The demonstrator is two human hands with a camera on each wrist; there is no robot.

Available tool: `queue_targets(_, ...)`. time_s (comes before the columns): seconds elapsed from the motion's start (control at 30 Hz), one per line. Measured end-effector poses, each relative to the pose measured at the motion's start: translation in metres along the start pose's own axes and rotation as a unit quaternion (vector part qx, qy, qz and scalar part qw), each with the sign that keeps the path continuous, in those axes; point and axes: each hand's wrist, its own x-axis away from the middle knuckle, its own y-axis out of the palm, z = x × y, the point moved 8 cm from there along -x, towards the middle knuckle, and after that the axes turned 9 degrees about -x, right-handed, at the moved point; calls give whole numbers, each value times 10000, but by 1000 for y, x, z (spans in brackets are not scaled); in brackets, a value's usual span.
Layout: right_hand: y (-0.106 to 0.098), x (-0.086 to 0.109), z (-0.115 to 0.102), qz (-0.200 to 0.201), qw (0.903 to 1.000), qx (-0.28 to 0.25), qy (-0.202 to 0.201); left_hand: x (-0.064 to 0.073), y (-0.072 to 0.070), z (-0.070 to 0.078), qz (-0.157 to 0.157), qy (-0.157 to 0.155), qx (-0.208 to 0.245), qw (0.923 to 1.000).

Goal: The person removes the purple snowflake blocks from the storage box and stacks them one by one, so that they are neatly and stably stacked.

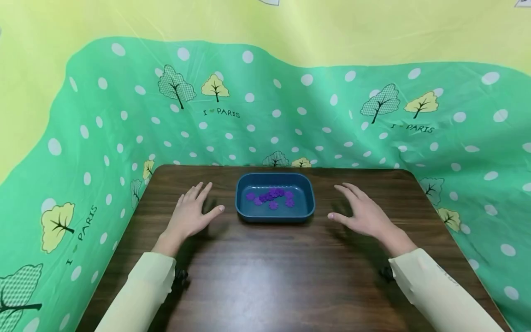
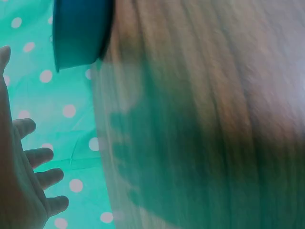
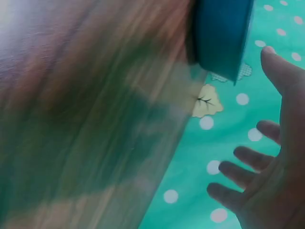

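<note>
A dark blue rectangular tray [image 1: 275, 219] with rounded corners stands near the far edge of the table. Several small purple flower-shaped pieces [image 1: 273, 205] lie on its bottom, some overlapping. To the left of the tray, my left hand [image 1: 188, 216] is spread over the table, thumb toward the tray and a gap between them. My right hand [image 1: 365, 214] mirrors it on the other side, fingers extended and holding nothing. Both wrist views show the tray's outer wall, beyond the left hand's fingers [image 2: 40, 157] and the right hand's fingers [image 3: 238, 174].
The dark wood-grain table [image 1: 274, 276] reflects light in its middle. Behind and beside it hangs a green and yellow curtain [image 1: 290, 97] with white dots, trees and printed words. Pale sleeves [image 1: 143, 286] cover both forearms, with a small black object [image 1: 181, 279] at the left wrist.
</note>
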Motion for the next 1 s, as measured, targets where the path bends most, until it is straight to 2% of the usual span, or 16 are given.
queue_targets(0.23,1,-15,-22,38,9981,-450,-427,-4,1,4,-130,-190,673,9975)
queue_targets(0.4,6,-27,-37,104,9940,-846,-689,-9,4,10,-117,-342,1165,9925)
queue_targets(0.63,16,-46,-55,17,9883,-1333,-740,-18,16,19,-63,-587,2185,9740)
queue_targets(0.8,23,-57,-66,-35,9858,-1489,-780,-24,27,26,8,-711,2684,9607)
queue_targets(1.0,33,-73,-77,-112,9833,-1646,-772,-29,32,33,67,-738,3263,9424)
